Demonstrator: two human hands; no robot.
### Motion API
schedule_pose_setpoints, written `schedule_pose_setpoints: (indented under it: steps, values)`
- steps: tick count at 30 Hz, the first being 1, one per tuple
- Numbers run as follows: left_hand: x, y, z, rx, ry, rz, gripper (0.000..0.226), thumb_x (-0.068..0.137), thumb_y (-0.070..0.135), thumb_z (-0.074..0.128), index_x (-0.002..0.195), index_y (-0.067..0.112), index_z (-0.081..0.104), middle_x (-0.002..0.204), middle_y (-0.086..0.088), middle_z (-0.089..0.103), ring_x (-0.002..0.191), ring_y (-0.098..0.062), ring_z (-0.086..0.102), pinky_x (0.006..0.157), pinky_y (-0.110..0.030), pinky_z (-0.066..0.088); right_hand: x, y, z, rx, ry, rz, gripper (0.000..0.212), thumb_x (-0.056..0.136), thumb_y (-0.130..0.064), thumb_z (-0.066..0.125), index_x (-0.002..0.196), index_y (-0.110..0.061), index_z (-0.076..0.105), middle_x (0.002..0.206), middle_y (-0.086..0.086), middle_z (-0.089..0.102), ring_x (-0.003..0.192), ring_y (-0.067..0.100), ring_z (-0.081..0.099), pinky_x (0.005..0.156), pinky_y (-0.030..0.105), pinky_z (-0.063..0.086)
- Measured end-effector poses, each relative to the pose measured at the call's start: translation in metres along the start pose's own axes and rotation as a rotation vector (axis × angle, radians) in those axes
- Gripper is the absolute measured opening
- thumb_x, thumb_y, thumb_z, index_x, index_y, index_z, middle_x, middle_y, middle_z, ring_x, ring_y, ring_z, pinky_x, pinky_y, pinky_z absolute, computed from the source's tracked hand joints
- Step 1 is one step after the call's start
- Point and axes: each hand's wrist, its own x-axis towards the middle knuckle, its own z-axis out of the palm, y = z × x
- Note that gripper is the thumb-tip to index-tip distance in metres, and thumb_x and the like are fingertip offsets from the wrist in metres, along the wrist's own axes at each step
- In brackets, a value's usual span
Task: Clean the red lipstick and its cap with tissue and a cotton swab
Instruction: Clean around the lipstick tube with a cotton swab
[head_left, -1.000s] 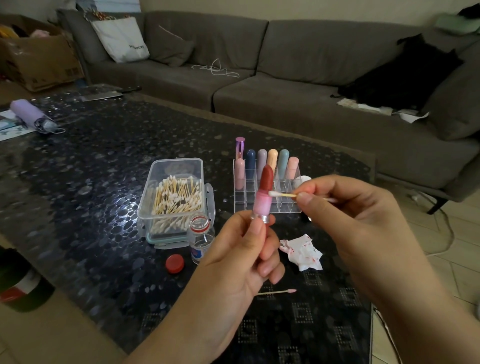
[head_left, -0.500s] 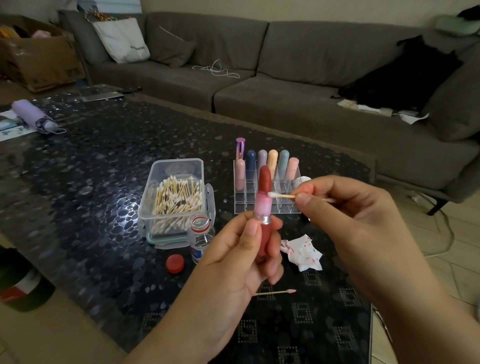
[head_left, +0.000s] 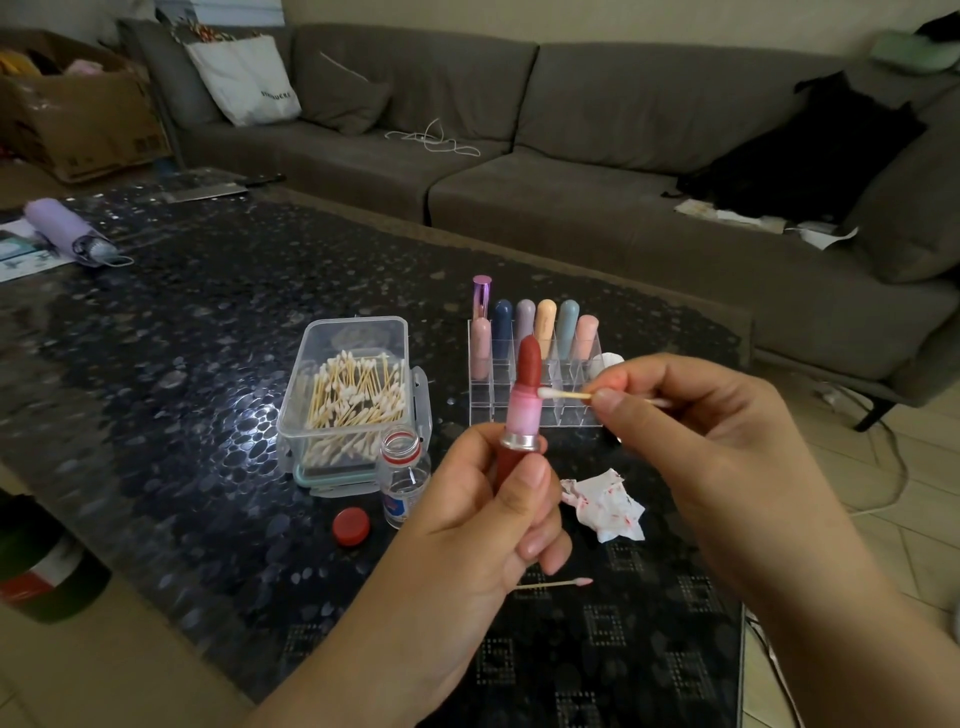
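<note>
My left hand (head_left: 483, 512) holds the red lipstick (head_left: 525, 402) upright by its red base, with the red bullet extended above a pink inner tube and a silver collar. My right hand (head_left: 691, 441) pinches a cotton swab (head_left: 563, 394) level, its white tip touching the right side of the pink tube just below the bullet. A crumpled tissue (head_left: 608, 504) with red stains lies on the table under my hands. A used swab (head_left: 556, 583) with a pink tip lies nearer the front. I cannot make out the lipstick's cap.
On the dark pebbled table (head_left: 182, 364) stand an open clear box of cotton swabs (head_left: 353, 384), a small uncapped bottle (head_left: 402, 475) with its red lid (head_left: 351, 526) beside it, and a clear organizer (head_left: 535, 384) holding several pastel lipsticks. A grey sofa (head_left: 571, 130) runs behind.
My left hand has shifted its grip lower on the lipstick, so the silver collar and red base show. The swab tip stays against the pink tube.
</note>
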Motion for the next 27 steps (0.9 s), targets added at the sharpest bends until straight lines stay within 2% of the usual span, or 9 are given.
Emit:
schedule_pose_setpoints:
  steps: [3, 9, 13, 18, 23, 27]
  values:
    - [-0.0007, 0.001, -0.0002, -0.018, -0.002, -0.001, 0.014, 0.08, 0.023, 0.057, 0.087, 0.012, 0.051, 0.058, 0.003, 0.038, 0.049, -0.01, 0.036, 0.05, -0.021, 0.041, 0.0012, 0.0022, -0.0003, 0.009, 0.008, 0.0, 0.008, 0.071, -0.025, 0.066, 0.07, -0.02, 0.072, 0.059, 0.006, 0.052, 0.058, 0.016, 0.044, 0.053, 0.016, 0.039]
    - [-0.0012, 0.0027, 0.0008, -0.036, -0.011, -0.008, 0.021, 0.074, 0.03, 0.056, 0.085, 0.013, 0.064, 0.057, 0.002, 0.049, 0.049, -0.01, 0.038, 0.048, -0.022, 0.041, 0.0009, -0.0007, 0.0013, 0.028, -0.002, -0.017, 0.007, 0.072, -0.023, 0.066, 0.068, -0.021, 0.072, 0.058, 0.006, 0.049, 0.057, 0.017, 0.041, 0.051, 0.016, 0.038]
    - [-0.0021, 0.0031, 0.0005, -0.035, -0.033, -0.017, 0.023, 0.08, 0.028, 0.05, 0.084, 0.014, 0.067, 0.059, 0.003, 0.049, 0.051, -0.01, 0.039, 0.049, -0.023, 0.042, 0.0003, -0.0027, 0.0015, 0.027, -0.01, -0.022, 0.007, 0.072, -0.023, 0.066, 0.067, -0.022, 0.072, 0.057, 0.006, 0.049, 0.056, 0.016, 0.042, 0.051, 0.015, 0.038]
    - [-0.0024, 0.0043, 0.0011, -0.098, -0.062, -0.056, 0.024, 0.08, 0.028, 0.049, 0.086, 0.011, 0.065, 0.059, 0.001, 0.045, 0.051, -0.011, 0.038, 0.05, -0.025, 0.042, -0.0003, -0.0014, -0.0002, 0.01, -0.001, -0.01, 0.007, 0.072, -0.025, 0.066, 0.068, -0.023, 0.071, 0.059, 0.008, 0.049, 0.057, 0.017, 0.042, 0.052, 0.015, 0.038]
    - [-0.0021, 0.0038, 0.001, -0.087, -0.039, -0.063, 0.013, 0.08, 0.024, 0.051, 0.086, 0.012, 0.053, 0.057, 0.002, 0.044, 0.049, -0.01, 0.037, 0.049, -0.024, 0.042, 0.0011, 0.0013, -0.001, 0.031, 0.002, 0.003, 0.007, 0.071, -0.024, 0.066, 0.068, -0.022, 0.072, 0.057, 0.003, 0.051, 0.056, 0.014, 0.042, 0.052, 0.015, 0.039]
    - [-0.0024, 0.0033, 0.0003, -0.09, -0.04, -0.06, 0.014, 0.078, 0.025, 0.054, 0.086, 0.013, 0.051, 0.056, 0.002, 0.044, 0.048, -0.01, 0.037, 0.048, -0.024, 0.042, 0.0011, -0.0001, 0.0005, 0.047, -0.01, -0.01, 0.007, 0.071, -0.022, 0.066, 0.067, -0.022, 0.072, 0.055, 0.0, 0.051, 0.054, 0.01, 0.042, 0.05, 0.013, 0.039]
